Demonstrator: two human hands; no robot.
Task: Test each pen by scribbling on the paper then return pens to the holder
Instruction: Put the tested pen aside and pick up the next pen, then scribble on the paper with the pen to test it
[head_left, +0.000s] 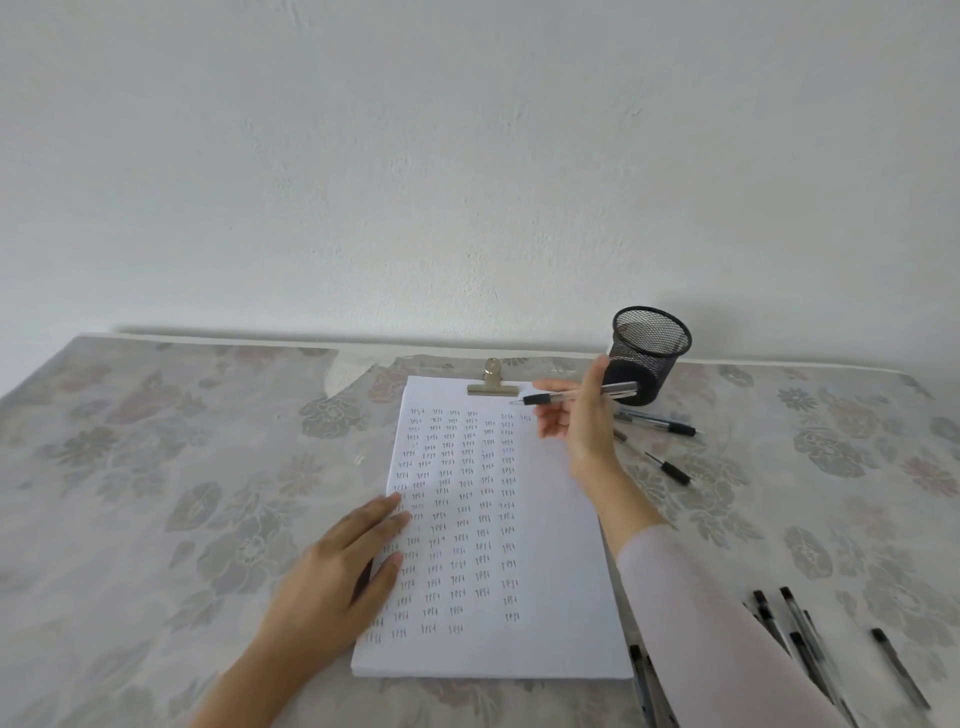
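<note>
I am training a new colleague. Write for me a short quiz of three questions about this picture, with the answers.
1. True or false: the left hand hangs clear of the paper.
2. What does the right hand grip? A) a pen B) a ruler C) an eraser
3. Fill in (left/right): the holder stands beyond the paper's far ____ corner.
Key: 1 false, it rests on the paper; 2 A; 3 right.

One holder (649, 353), one paper pad (561, 545), roughly ten pens (901, 669).

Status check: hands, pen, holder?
Right hand holds pen over top of paper. Left hand flat on paper. Holder upright behind, loose pens beside it.
</note>
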